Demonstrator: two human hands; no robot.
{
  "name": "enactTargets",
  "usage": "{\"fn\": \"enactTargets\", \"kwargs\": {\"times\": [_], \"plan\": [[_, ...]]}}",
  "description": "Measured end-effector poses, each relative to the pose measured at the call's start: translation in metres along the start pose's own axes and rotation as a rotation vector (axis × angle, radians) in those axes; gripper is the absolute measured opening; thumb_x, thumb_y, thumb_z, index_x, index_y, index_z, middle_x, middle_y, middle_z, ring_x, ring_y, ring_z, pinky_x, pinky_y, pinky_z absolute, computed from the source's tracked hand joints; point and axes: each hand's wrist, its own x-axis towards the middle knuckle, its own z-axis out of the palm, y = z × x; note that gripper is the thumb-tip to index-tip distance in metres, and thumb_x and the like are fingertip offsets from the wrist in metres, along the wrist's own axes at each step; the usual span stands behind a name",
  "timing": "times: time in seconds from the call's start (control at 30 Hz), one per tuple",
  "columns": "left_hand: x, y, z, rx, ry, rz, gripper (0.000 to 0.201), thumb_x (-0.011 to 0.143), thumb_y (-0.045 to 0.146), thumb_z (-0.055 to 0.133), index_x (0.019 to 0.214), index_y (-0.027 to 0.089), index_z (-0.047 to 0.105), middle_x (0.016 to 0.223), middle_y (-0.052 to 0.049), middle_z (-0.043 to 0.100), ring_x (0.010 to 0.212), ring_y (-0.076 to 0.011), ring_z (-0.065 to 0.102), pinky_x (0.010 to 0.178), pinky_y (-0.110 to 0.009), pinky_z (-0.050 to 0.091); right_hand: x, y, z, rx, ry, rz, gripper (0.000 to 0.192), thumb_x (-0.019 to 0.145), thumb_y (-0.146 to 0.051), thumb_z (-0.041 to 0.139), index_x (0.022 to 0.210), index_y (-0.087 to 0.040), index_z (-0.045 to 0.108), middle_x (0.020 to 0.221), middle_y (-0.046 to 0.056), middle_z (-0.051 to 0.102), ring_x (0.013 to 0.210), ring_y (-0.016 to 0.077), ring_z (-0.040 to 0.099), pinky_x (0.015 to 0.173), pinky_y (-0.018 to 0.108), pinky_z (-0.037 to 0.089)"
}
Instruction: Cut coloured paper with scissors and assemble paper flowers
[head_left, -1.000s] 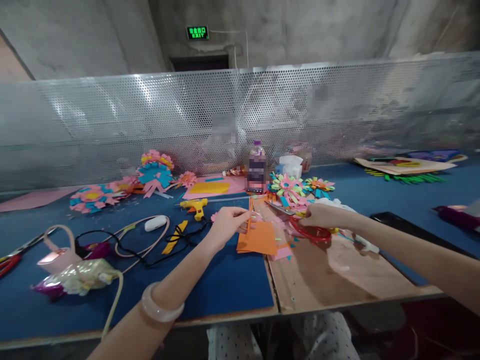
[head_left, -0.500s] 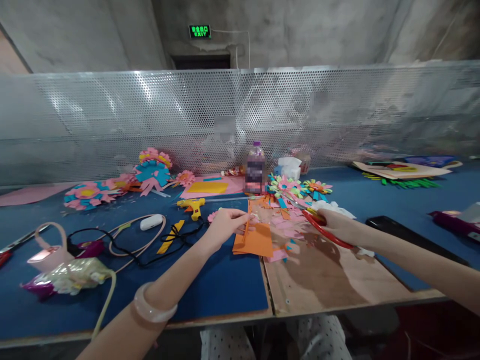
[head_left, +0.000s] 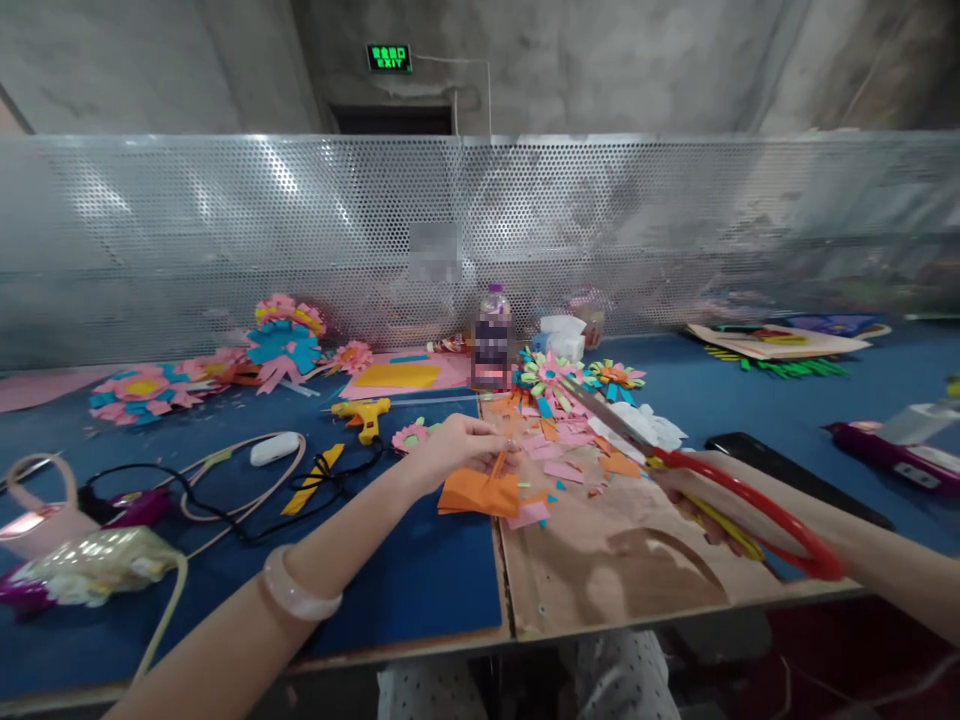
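The right hand (head_left: 701,500) at four o'clock grips red-handled scissors (head_left: 720,490), blades pointing toward eleven o'clock. At centre, the left hand (head_left: 450,450) pinches a thin strip cut from the orange paper (head_left: 480,490), which lies on the desk (head_left: 420,570) at the blue mat's edge. Farther, at eleven o'clock, a yellow glue gun (head_left: 362,412); at twelve, a bottle (head_left: 491,340).

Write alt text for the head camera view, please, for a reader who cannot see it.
A person's left hand pinches a strip on an orange paper sheet, while the right hand holds red-handled scissors beside it. Around them on the blue table lie paper flowers, scraps and a yellow glue gun.
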Motion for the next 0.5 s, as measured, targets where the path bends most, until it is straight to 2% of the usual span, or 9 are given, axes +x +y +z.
{"fn": "enactTargets", "kwargs": {"times": [0.1,0.23,0.3,0.5], "plan": [[0.003,0.004,0.005,-0.070,-0.063,0.008,0.026,0.066,0.033,0.067,0.082,0.013,0.070,0.081,-0.010,0.070,0.075,-0.0207,0.066,0.076,-0.034,0.050,0.001,0.008,0.000,-0.023,-0.109,0.005,0.038,0.075,-0.057,0.044,0.072,-0.020,0.044,0.055,-0.002,0.046,0.038,0.0134,0.051,0.033,0.022,0.038],[0.003,0.006,0.010,-0.123,-0.108,-0.003,0.023,0.066,0.032,0.067,0.078,0.012,0.069,0.082,-0.012,0.070,0.076,-0.0216,0.066,0.078,-0.036,0.050,-0.006,0.003,-0.001,-0.136,-0.190,-0.216,0.036,0.077,-0.054,0.044,0.073,-0.018,0.046,0.064,0.000,0.047,0.043,0.0117,0.052,0.034,0.020,0.038],[0.003,0.006,0.012,-0.131,-0.118,-0.022,0.023,0.066,0.032,0.068,0.077,0.011,0.069,0.082,-0.013,0.070,0.077,-0.0218,0.066,0.076,-0.034,0.051,-0.010,-0.002,-0.002,-0.179,-0.213,-0.263,0.038,0.078,-0.054,0.043,0.072,-0.017,0.048,0.066,0.001,0.047,0.045,0.0115,0.052,0.035,0.020,0.039],[0.002,0.004,0.017,-0.119,-0.129,-0.024,0.020,0.068,0.030,0.066,0.076,0.013,0.069,0.080,-0.010,0.069,0.072,-0.0188,0.065,0.069,-0.030,0.051,-0.006,-0.006,0.003,-0.199,-0.232,-0.240,0.038,0.078,-0.053,0.041,0.073,-0.017,0.051,0.057,0.001,0.049,0.043,0.0144,0.053,0.036,0.021,0.041]]}}
